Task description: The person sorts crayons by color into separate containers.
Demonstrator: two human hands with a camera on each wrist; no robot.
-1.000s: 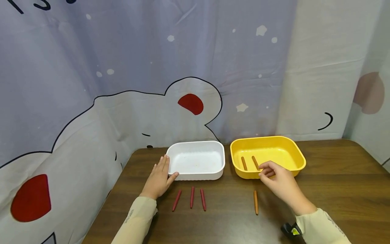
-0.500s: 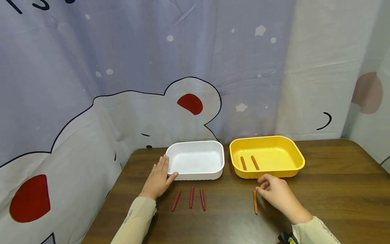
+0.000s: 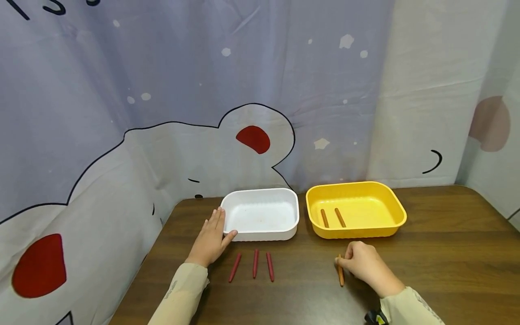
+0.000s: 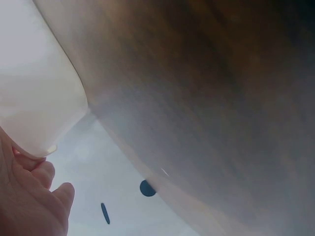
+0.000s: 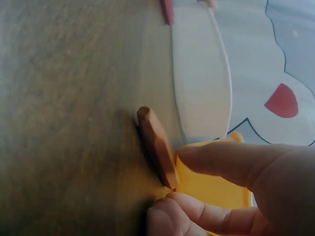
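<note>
Orange crayon (image 3: pixel 341 277) on table (image 3: pixel 300 298) | right grip (image 3: pixel 366 266): apparently pinching its far end | left grip (image 3: pixel 209 241): spread, against white tray (image 3: pixel 264 236)

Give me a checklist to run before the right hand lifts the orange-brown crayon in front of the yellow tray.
1. Right hand at the end of the orange-brown crayon nearer the yellow tray: ok.
2. Firm pinch on that crayon: cannot tell.
3. Bare space in the yellow tray beside its two crayons: ok.
4. Left hand against the white tray, well apart from the right: ok.
5. Three red crayons apart from the orange-brown one: ok.
</note>
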